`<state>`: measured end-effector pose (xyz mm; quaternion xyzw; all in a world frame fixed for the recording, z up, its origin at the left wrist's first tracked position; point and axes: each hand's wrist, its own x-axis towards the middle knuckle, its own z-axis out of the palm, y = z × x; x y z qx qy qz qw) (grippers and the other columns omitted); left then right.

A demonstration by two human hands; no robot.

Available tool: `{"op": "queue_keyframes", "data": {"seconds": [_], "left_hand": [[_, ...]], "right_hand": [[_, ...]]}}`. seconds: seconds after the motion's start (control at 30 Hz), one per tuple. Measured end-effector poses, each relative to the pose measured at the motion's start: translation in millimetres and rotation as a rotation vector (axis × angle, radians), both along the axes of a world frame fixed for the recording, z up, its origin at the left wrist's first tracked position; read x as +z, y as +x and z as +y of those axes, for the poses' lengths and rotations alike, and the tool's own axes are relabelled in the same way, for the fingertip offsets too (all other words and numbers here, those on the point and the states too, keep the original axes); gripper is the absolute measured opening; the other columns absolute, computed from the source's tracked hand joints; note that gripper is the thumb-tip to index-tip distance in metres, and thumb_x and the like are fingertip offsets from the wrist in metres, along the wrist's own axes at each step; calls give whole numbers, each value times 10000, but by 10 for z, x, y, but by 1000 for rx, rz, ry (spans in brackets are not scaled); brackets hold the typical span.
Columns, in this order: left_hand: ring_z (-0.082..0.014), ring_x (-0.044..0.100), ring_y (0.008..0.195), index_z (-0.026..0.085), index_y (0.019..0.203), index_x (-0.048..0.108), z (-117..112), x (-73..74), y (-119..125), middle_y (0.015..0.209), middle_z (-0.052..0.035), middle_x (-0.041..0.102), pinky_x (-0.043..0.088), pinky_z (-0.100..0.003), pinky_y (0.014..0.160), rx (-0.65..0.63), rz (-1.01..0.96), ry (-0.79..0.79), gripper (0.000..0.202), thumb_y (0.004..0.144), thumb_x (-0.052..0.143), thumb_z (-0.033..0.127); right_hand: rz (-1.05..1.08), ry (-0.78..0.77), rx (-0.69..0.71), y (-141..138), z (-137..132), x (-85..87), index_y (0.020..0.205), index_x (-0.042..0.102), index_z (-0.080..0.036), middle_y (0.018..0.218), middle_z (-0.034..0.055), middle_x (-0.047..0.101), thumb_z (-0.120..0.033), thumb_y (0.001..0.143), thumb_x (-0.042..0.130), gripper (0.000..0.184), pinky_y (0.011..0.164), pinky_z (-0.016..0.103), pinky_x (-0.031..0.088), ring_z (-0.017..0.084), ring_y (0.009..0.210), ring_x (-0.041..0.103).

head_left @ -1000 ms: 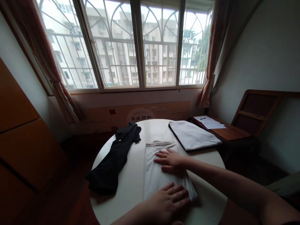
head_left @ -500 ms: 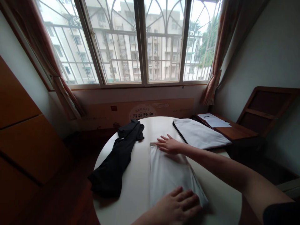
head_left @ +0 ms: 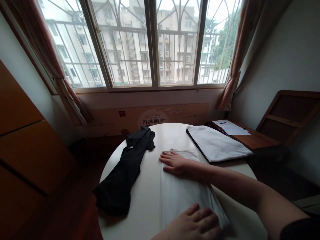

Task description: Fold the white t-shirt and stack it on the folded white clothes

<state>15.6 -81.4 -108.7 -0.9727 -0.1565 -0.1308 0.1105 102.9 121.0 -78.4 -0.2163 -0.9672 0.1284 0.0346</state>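
A folded white garment (head_left: 182,193) lies lengthwise on the round white table (head_left: 147,196). My right hand (head_left: 175,162) lies flat, fingers spread, on the garment's far left part, near its top edge. My left hand (head_left: 193,225) presses flat on the garment's near end at the bottom of the view. Neither hand grips anything. A long black garment (head_left: 125,170) lies folded in a strip to the left. A folded white cloth with dark edging (head_left: 217,145) sits at the table's far right.
A wooden side table (head_left: 252,138) with papers (head_left: 231,128) and a pen stands right of the round table. A printed cardboard sheet (head_left: 152,118) leans under the barred window. Wooden panels stand at left, curtains at both window ends.
My right hand slid up the white garment to its far edge, then drew back slightly toward its left side. My left hand stayed on the near end. The camera tilted down a little.
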Motion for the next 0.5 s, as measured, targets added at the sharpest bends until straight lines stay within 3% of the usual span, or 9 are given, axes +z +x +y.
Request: {"op": "queue_keyframes", "data": {"seconds": [0.13,0.27,0.4,0.5], "left_hand": [[-241,433,1443,183,1517,420,-28,93,1,1569,-71,460,274,-394,1229,1,8,-231,490,1089,321,401],[-299,396,1463,186,1554,371,-51,198,2,1578,-118,441,248,-461,1238,10,-14,-423,653,1032,383,577],[-312,398,1457,200,1571,336,-68,293,7,1578,-125,443,281,-456,1220,-6,-24,-473,656,1025,418,555],[-308,408,1447,161,1572,323,-58,289,84,1562,-132,463,301,-432,1209,-38,-31,-407,636,1038,425,491]], "right_hand": [[-19,-3,12,-100,221,43,1598,308,-219,1663,106,282,-554,1035,330,655,1259,513,140,305,1552,196],[26,-16,26,7,170,184,1609,270,-218,1676,101,241,-466,1057,341,609,1272,508,75,282,1565,143],[270,-110,-119,440,-264,307,1616,239,-203,1687,94,195,-443,1060,341,613,1278,491,101,250,1571,119],[352,-289,-177,835,-706,238,1610,262,-211,1674,82,255,-453,1060,337,606,1266,448,209,222,1549,227]]}}
